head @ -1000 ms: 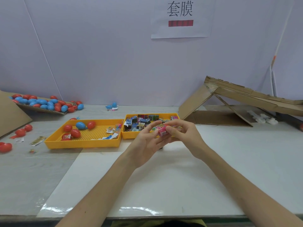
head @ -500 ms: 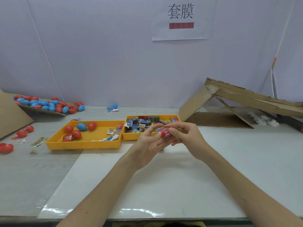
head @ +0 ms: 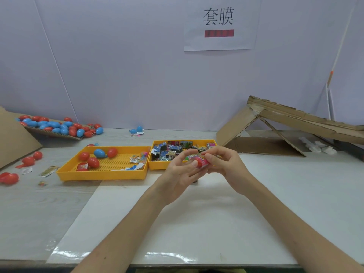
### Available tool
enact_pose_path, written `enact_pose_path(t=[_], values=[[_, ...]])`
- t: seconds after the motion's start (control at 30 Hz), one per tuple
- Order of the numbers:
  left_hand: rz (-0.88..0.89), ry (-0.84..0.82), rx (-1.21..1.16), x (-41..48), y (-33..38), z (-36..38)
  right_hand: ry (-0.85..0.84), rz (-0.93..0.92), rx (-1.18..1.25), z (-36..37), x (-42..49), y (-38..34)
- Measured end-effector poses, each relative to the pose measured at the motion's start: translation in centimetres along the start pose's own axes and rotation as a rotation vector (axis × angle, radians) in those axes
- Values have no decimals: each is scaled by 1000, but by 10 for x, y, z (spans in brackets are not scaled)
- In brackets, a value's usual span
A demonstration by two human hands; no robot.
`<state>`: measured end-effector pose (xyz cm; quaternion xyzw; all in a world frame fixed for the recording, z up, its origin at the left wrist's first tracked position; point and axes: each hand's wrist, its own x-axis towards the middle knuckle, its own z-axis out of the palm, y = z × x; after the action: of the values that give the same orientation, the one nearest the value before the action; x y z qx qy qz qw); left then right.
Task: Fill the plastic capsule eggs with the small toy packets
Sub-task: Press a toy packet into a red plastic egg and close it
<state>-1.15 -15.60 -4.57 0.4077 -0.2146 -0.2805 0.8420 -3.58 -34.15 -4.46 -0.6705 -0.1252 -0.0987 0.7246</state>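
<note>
Just in front of the packet tray [head: 157, 166], both hands meet above the table. The left hand [head: 182, 172] cradles a red capsule egg [head: 199, 164] in its curled fingertips, and the right hand [head: 225, 164] pinches a pink toy packet [head: 205, 160] against the egg. Fingers hide the join, so I cannot tell how far in the packet sits. Print on the packets in the tray is too small to read. Left of the packet tray, a larger yellow tray [head: 102, 175] holds red and blue eggs. On the wall above, a paper sign [head: 218, 22] reads "套膜"; the red bar beneath it is blurred.
</note>
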Motion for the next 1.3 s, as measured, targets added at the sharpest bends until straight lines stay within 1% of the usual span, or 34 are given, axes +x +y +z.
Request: enact_pose_path(t=[0.47, 0.67, 0.87, 0.97, 1.03, 1.3], values=[[42, 34, 109, 4, -3, -5, -18, 40, 21, -1, 2, 1], [80, 24, 159, 5, -3, -6, 20, 84, 57, 3, 2, -1], [96, 82, 335, 3, -4, -4, -33, 127, 2, 6, 0, -2], [121, 107, 420, 2, -4, -1, -89, 164, 57, 6, -1, -3], [127, 132, 471, 0, -4, 2, -88, 181, 102, 5, -2, -4], [122, 151, 538, 0, -7, 0, -77, 143, 134, 4, -3, -5]])
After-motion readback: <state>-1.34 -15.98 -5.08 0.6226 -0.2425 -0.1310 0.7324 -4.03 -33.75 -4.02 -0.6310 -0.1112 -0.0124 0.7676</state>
